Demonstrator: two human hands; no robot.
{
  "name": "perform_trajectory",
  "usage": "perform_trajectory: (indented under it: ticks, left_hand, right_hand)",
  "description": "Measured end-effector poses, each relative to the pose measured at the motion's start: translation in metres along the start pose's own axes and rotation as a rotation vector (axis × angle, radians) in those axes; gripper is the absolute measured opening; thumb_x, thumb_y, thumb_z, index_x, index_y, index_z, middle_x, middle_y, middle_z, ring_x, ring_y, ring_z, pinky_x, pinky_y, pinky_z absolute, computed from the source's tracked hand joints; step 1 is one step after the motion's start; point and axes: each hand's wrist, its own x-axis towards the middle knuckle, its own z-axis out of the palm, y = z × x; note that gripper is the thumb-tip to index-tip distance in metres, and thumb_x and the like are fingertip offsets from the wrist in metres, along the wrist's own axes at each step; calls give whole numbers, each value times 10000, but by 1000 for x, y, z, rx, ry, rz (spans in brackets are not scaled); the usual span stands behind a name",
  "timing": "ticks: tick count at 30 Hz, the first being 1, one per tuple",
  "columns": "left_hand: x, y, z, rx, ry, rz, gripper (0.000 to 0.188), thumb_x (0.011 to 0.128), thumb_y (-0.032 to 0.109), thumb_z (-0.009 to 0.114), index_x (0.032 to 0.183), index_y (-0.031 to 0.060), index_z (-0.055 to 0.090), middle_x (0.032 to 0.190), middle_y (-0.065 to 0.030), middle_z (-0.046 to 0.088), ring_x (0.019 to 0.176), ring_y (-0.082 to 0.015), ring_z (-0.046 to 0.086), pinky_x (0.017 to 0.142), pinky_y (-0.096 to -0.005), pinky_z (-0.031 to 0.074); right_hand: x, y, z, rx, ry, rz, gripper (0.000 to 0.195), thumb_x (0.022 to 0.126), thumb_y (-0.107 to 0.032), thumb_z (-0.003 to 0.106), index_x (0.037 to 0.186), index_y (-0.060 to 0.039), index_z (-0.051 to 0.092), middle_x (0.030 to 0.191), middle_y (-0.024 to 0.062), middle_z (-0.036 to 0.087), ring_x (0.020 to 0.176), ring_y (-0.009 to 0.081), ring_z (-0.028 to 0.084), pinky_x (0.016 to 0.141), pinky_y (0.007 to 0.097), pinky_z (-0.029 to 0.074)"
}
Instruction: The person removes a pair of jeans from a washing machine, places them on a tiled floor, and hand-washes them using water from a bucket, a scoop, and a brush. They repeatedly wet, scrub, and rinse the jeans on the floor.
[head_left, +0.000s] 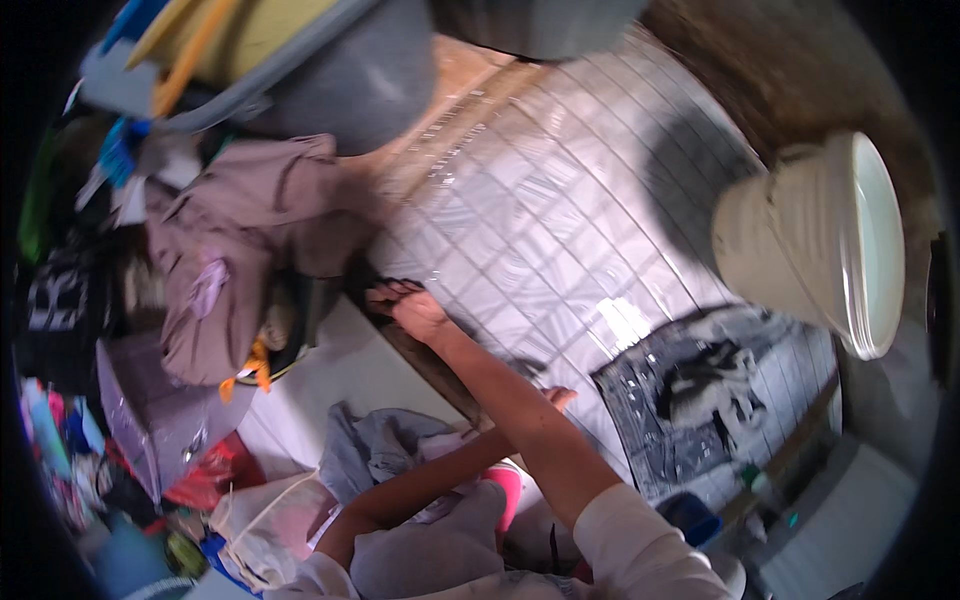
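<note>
My right arm stretches across to the left, and my right hand (415, 309) is low beside the edge of a pale board-like surface (360, 360). Dark material surrounds its fingertips, and blur hides whether they hold it. My left forearm passes beneath the right one. Only part of my left hand (559, 397) shows past the right forearm, above the tiled floor (517, 217); its grip is hidden. Grey cloth (375, 446) lies near my left forearm. Brownish-mauve cloth (232, 202) is heaped beyond my right hand.
A cream bucket (780, 232) stands at right. Wet dark fabric (637, 412) lies on the tiles below it, near a blue container (694, 517). A large grey tub (352, 82) is at the top. Left are a lilac box (165, 405), a red plastic bag (217, 469) and clutter.
</note>
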Motion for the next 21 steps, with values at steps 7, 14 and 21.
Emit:
perform_trajectory:
  ticks: [7, 14, 21]
  left_hand:
    - [-10, -11, 25, -101, -69, 90, 417, 797, 157, 521, 1181, 13, 446, 1164, -207, 488, 1073, -327, 482, 875, -418, 388]
    - [-18, 10, 50, 181, -418, 74, 354, 784, 115, 495, 1114, -14, 496, 1063, -209, 549, 1023, -371, 505, 832, -450, 417]
    - [-31, 3, 67, 279, -517, 244, 304, 803, 118, 489, 1077, -9, 525, 1095, -199, 542, 1044, -358, 496, 864, -450, 403]
  right_hand:
    - [-73, 53, -99, -164, 274, 609, 551, 740, -33, 513, 1268, -166, 428, 1201, 164, 477, 930, 280, 549, 782, 343, 469]
    - [-189, 11, -98, -12, 45, 130, 532, 797, -77, 472, 1286, -277, 411, 1285, 68, 440, 1027, 276, 533, 777, 297, 495]
    - [-212, -8, -113, -79, 272, 720, 456, 786, -157, 523, 1233, -233, 474, 1203, 105, 497, 983, 260, 564, 781, 334, 486]
